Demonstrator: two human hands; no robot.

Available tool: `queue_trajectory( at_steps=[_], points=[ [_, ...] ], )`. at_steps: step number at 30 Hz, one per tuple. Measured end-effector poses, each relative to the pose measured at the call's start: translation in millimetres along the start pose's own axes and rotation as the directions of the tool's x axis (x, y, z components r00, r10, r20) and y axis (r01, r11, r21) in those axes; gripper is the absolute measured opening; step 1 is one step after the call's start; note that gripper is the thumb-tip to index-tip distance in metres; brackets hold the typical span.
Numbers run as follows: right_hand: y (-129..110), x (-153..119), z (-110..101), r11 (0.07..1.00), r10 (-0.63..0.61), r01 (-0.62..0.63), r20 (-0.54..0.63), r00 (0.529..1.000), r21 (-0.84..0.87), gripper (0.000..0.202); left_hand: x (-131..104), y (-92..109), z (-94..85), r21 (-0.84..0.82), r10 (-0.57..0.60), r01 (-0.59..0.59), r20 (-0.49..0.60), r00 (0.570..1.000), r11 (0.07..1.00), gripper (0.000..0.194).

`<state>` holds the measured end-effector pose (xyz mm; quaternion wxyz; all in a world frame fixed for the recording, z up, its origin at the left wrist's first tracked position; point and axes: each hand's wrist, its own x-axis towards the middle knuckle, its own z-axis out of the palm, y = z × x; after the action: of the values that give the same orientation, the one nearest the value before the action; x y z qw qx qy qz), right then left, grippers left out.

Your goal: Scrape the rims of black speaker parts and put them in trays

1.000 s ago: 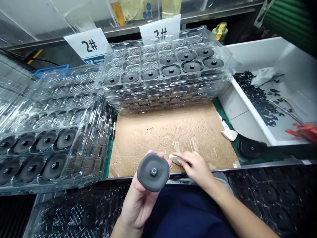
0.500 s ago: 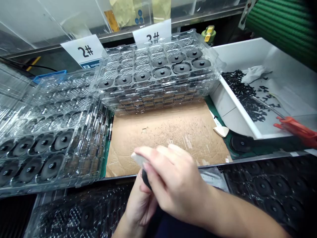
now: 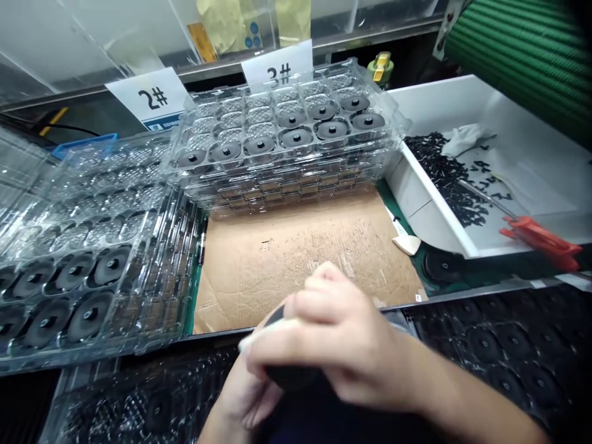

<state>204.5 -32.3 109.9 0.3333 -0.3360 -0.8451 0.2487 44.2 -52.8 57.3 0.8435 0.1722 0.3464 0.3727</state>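
My right hand is closed around a thin white piece, whose kind I cannot make out. It presses over a black oval part, mostly covered by my fingers. My left hand grips that part from below and to the left, its fingers partly hidden. Both hands meet at the front edge of a cardboard sheet. Behind it, a stack of clear trays carries several similar black parts, each with a small central stub.
Another clear tray stack stands on the left. At right, a white bin holds small black pieces and red-handled pliers. Near the bin lie a beige triangular piece and a black part. A green ribbed hose hangs upper right.
My right hand has turned over the black part, its fingers now lying across it, and the white piece has swung flatter. More of the black part shows beneath. The view has shifted slightly.
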Motion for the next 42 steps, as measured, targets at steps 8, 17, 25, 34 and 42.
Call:
queue_trajectory(
  at_steps=[8,17,25,34,42],
  points=[
    [3,7,11,0.996,0.03,-0.029,-0.015,0.999,0.08,0.03,-8,-7,-10.5,-0.14,0.056,-0.044,0.084,0.995,0.989,0.03],
    [88,-61,71,0.898,0.433,-0.438,-0.089,0.897,-0.048,0.029,-14,3,-14.6,-0.267,0.047,-0.018,0.101,0.994,0.964,0.05],
    [27,-27,24,0.937,0.336,-0.349,-0.297,0.894,0.01,0.035,-14,-3,-13.4,-0.233,0.052,-0.027,0.103,0.993,0.972,0.05],
    [-4,2,29,0.962,0.229,-0.243,-0.112,0.967,-0.127,0.03,-11,-10,-20.2,-0.114,0.2,-0.21,-0.092,0.976,0.971,0.049],
    [-3,-4,21,0.961,0.271,-0.273,-0.045,0.962,-0.047,0.032,-14,-6,-10.1,-0.032,0.257,-0.261,-0.099,0.961,0.965,0.052]
  ],
)
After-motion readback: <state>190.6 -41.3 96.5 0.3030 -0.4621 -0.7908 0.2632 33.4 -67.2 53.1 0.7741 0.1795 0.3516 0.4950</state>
